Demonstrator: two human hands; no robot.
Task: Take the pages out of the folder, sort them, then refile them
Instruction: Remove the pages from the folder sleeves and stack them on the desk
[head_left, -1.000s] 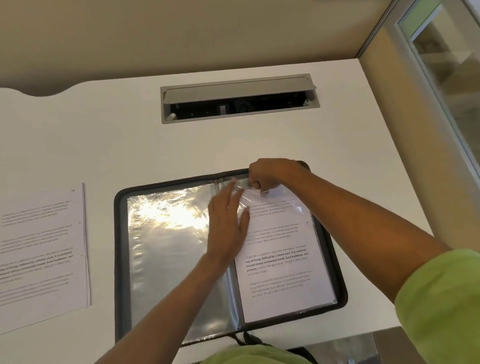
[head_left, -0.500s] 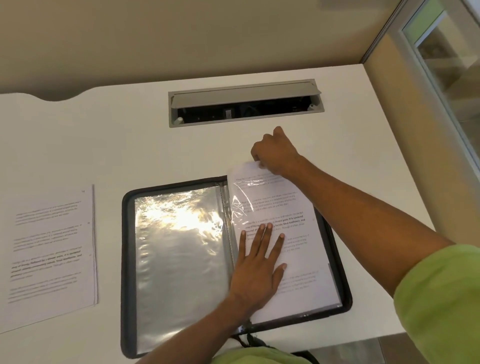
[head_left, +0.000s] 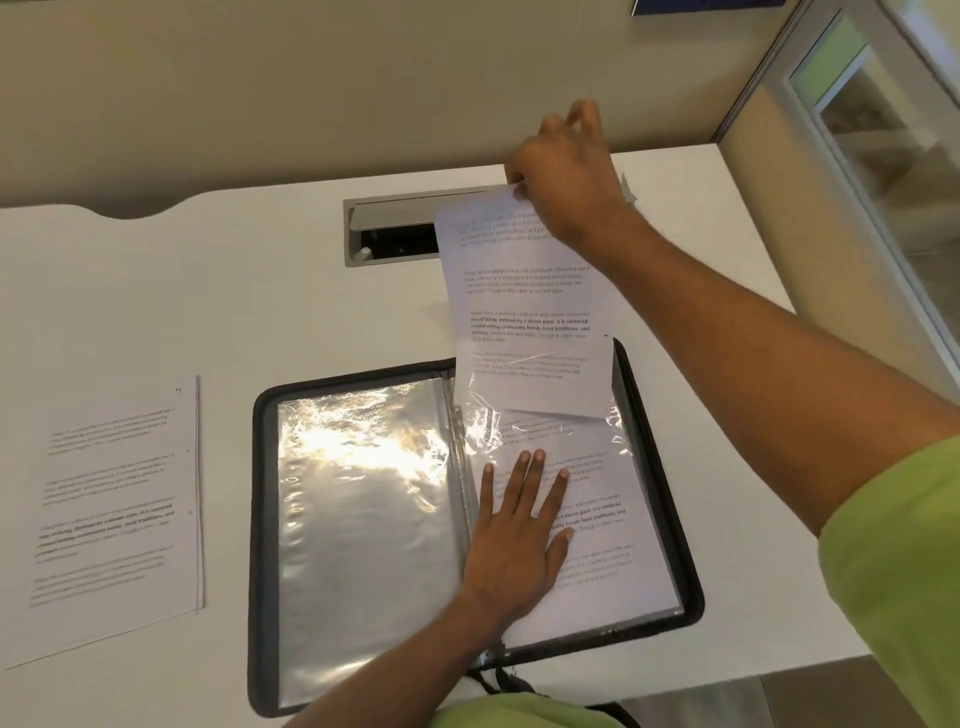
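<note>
Colour-wise it's all pretty muted here: the desk (head_left: 260, 312) is plain white and the wall (head_left: 311, 78) behind it is a flat beige. The folder (head_left: 258, 519) has a black border, and its plastic pockets (head_left: 363, 545) are clear but look silvery-grey with big white-gold glare patches. The lifted page (head_left: 524, 291) is white with blocks of faint grey print, plus a few bold black lines around the middle. Same deal with the stack of pages (head_left: 114, 519) on the left: white, grey text, one bold black block. The cable box (head_left: 395, 208) in the desk is light grey with a black inside. Loudest thing by far is the shirt sleeve (head_left: 893, 571), bright lime green. There's also a tiny dark blue sliver (head_left: 706, 5) at the top edge.
</note>
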